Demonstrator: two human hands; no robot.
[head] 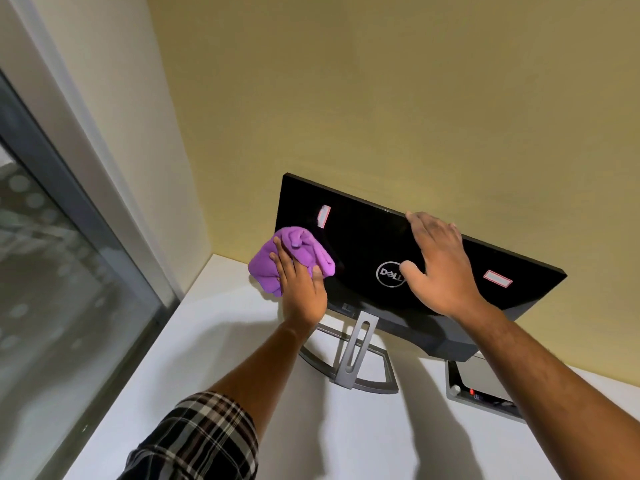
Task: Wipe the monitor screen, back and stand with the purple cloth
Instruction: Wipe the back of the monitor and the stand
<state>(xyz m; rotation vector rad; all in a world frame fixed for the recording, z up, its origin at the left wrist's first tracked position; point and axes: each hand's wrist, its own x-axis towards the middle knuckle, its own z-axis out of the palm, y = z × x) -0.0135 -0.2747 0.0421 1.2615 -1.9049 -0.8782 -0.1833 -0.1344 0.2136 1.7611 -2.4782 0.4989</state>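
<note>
A black Dell monitor (367, 244) stands on a white table with its glossy back toward me, logo in the middle. Its grey metal stand (356, 355) shows below. My left hand (301, 285) presses the bunched purple cloth (294, 258) against the left part of the back, fingers spread over the cloth and thumb curled at its edge. My right hand (440, 265) lies flat on the back near the top edge, fingers straight, just right of the logo.
The white table (214, 358) meets a yellow wall (381, 98) behind the monitor. A window with a grey frame (69, 271) runs along the left. A grey device with a knob and red light (481, 389) sits right of the stand.
</note>
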